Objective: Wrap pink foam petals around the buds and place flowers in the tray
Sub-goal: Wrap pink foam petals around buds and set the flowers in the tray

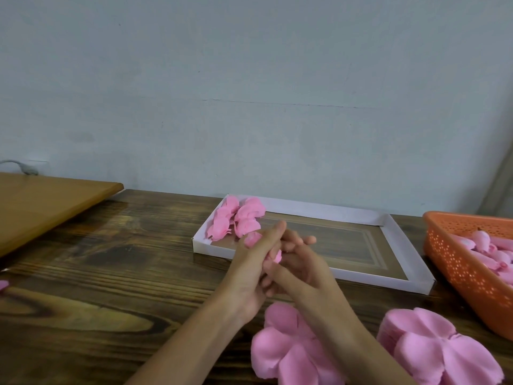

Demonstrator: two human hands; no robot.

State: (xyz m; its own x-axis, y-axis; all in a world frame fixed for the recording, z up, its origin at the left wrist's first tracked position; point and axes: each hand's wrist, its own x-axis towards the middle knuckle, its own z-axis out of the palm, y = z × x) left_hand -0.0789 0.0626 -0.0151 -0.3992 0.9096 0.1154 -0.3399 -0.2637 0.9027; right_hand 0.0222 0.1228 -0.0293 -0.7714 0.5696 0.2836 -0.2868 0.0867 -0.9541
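Flower (275,256) by near rim of tray (211,249)

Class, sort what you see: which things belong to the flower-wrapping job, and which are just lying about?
Job: left hand, right hand, the flower they hold, petal stacks, orange basket of buds, tray, finished flowers.
Lying about: light wooden board, grey cable.

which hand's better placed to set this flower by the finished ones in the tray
Left, probably. The left hand lies nearest the finished pink foam flowers at the far-left corner of the white cardboard tray; the right hand, sharing the grip on the held pink foam flower, would cross over.
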